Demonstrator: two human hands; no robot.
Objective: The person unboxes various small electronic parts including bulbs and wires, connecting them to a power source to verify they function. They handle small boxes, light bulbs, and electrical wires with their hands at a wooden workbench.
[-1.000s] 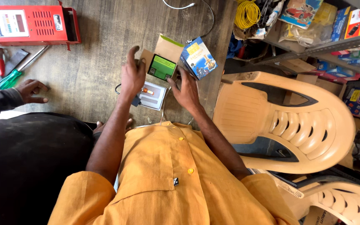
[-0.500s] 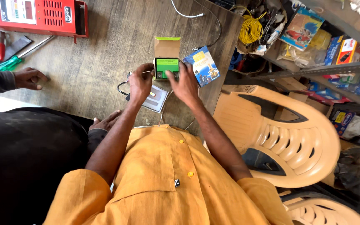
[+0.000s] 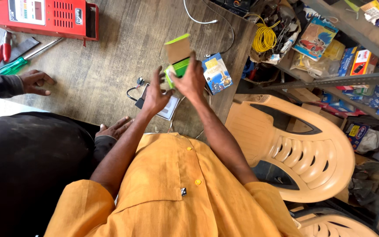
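- Two hands met over one small green carton point(image 3: 178, 59) with its brown flap raised, held above the wooden table point(image 3: 110, 66) just in front of the person's orange shirt point(image 3: 172, 188).
- The right hand point(image 3: 193, 81) was closed around the carton from the side nearer the body, fingers wrapped on its lower part — a firm hold.
- The left hand point(image 3: 154, 94) was largely open, fingers spread and pointing upward, its fingertips at the carton's left edge; whether they actually gripped it could not be told.
- Beneath the hands lay a flat white device point(image 3: 168, 109) with a black cable point(image 3: 133, 91) running off its corner.
- Just beside the carton, to the right, a blue printed box point(image 3: 216, 73) lay on the table.
- At the far left corner stood a red metal meter box point(image 3: 42, 17), with red-handled pliers point(image 3: 0, 55) and a green-handled screwdriver point(image 3: 12, 66) near it.
- Another person's two hands — one point(image 3: 36, 81) near the screwdriver, one point(image 3: 117, 128) by the table's near edge — rested flat on the wood, dark sleeves behind them.
- A beige plastic chair point(image 3: 303, 153) stood to the right, and a coil of yellow wire point(image 3: 265, 38) sat among the clutter on the shelves.
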